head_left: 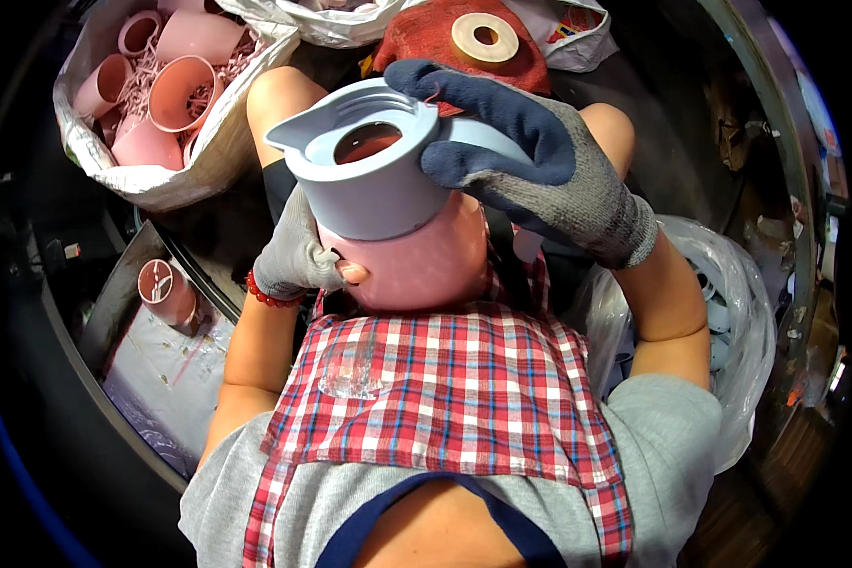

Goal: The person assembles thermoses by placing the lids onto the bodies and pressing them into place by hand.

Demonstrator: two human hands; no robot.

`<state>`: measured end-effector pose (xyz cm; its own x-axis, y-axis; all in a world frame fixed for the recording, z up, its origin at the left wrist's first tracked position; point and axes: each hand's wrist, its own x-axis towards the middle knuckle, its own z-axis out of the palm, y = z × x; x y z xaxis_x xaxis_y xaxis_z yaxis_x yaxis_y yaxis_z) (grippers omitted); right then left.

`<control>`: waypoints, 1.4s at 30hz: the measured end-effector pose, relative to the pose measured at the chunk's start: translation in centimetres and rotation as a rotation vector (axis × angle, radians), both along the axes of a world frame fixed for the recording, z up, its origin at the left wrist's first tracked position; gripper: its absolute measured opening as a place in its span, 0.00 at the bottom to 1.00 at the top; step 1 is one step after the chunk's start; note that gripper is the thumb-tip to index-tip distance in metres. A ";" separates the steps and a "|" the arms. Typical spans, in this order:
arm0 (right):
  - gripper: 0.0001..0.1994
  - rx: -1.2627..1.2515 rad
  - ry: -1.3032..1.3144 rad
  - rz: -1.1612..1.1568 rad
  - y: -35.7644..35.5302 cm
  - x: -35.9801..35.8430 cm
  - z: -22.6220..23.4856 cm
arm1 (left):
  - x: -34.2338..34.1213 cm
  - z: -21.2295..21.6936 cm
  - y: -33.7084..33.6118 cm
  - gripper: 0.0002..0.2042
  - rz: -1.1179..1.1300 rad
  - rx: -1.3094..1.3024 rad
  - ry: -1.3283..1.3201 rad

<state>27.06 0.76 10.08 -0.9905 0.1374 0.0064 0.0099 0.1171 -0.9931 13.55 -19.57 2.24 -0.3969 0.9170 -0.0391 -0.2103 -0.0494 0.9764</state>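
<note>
In front of my chest, between my knees, I hold a jug (412,256) with a glossy pink body. Its top is a pale blue-grey spouted collar (374,199) with a round hole in the middle, the spout facing left. Wrapped around the left side of the pink body is my left hand (298,251), in a grey knit glove with the thumb tip bare. My right hand (540,156), in a grey glove with navy coating, closes on the collar's right side, fingers over the rim and thumb lower down. The blue-grey handle is partly hidden under that hand.
A white woven sack (227,175) at upper left holds several pink jug bodies and shredded paper. A beige ring (485,38) lies on red cloth (417,43). Blue-grey parts sit in a clear plastic bag (748,322) at right. A pink cup (168,293) stands on a tray (161,388) at left.
</note>
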 end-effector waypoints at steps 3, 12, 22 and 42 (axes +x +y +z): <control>0.27 -0.024 0.034 -0.005 0.3 0.1 -0.6 | -0.1 -0.6 -0.1 0.57 0.003 -0.008 0.033; 0.28 -0.073 -0.033 -0.045 0.4 1.0 -1.4 | 0.5 -0.6 0.6 0.58 -0.031 0.002 0.009; 0.28 -0.112 -0.134 -0.112 0.1 2.1 -1.2 | -0.1 1.6 4.7 0.61 0.013 0.111 -0.028; 0.28 -0.090 0.105 -0.110 -1.0 1.2 -2.3 | 1.2 2.3 3.1 0.56 0.065 0.085 -0.017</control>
<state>28.29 -0.20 7.77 -0.9638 0.2501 0.0921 -0.0871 0.0313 -0.9957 14.72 -16.49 4.51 -0.4558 0.8896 0.0302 -0.2203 -0.1456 0.9645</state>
